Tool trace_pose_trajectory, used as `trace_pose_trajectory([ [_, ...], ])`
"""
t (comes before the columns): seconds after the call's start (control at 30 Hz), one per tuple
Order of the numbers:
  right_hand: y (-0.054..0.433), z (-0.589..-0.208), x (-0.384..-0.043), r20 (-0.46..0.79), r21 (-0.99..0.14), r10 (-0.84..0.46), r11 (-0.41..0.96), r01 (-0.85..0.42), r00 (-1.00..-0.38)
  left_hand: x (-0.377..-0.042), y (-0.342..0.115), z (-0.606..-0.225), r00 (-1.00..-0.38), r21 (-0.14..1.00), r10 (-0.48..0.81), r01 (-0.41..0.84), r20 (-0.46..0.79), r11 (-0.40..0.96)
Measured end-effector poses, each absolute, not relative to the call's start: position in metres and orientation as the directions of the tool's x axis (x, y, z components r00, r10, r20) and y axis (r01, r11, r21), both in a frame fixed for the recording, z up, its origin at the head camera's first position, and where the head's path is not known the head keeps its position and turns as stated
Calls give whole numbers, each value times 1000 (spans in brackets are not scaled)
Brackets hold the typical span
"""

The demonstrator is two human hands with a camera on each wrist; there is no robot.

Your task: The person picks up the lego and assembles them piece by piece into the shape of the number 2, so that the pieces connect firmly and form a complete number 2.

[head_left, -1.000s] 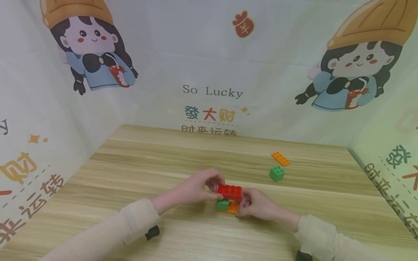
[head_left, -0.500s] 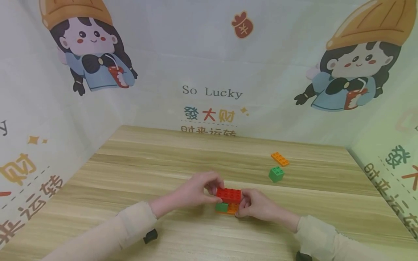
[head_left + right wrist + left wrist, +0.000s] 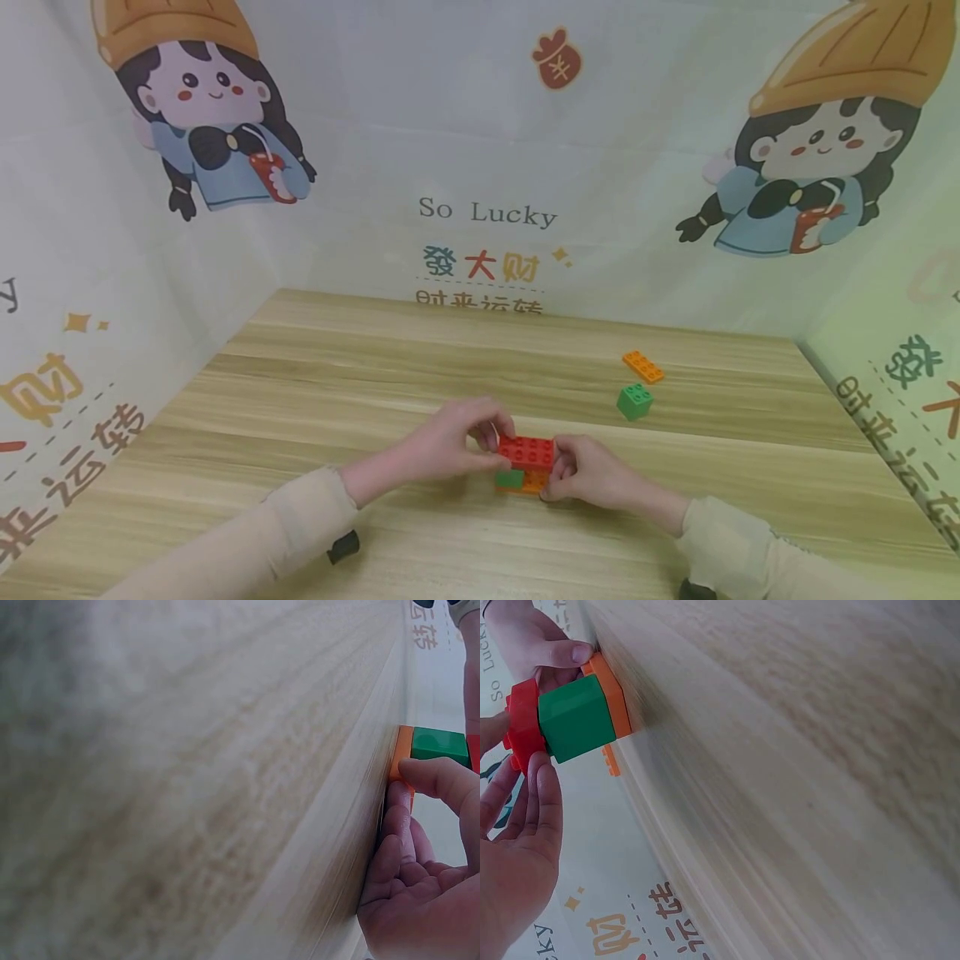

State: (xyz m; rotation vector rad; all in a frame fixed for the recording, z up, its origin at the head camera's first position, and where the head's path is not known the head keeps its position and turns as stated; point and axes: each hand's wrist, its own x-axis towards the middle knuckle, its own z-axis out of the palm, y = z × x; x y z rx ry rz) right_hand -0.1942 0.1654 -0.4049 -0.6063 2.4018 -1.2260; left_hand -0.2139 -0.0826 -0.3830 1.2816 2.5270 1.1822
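Note:
My left hand (image 3: 459, 440) pinches a red studded toy brick (image 3: 527, 452) between thumb and fingers. Under the left end of that brick stands a green block (image 3: 577, 718), fixed on an orange base plate (image 3: 613, 694). In the left wrist view the red brick meets the green block's top, slightly tilted. My right hand (image 3: 596, 473) pinches the orange plate's right end, its thumb (image 3: 439, 776) pressed on the plate in the right wrist view. The plate's right half carries bare studs, with the red brick overhanging it.
Behind and to the right lie a loose green block (image 3: 635, 402) and an orange plate (image 3: 642, 366) on the wood-grain table (image 3: 360, 358). A printed cloth (image 3: 360, 150) walls the table at the back and sides.
The red brick, held in my left hand, has come down onto the green block, narrowing the gap above the orange plate. My right hand has kept its hold on the plate.

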Motion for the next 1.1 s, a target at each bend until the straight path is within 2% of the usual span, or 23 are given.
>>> trace_pose_trajectory([
  [1.1, 165, -405, -195, -137, -825, -534, 527, -202, -834, -212, -80, -372, -721, 712, 671, 563, 175, 420],
])
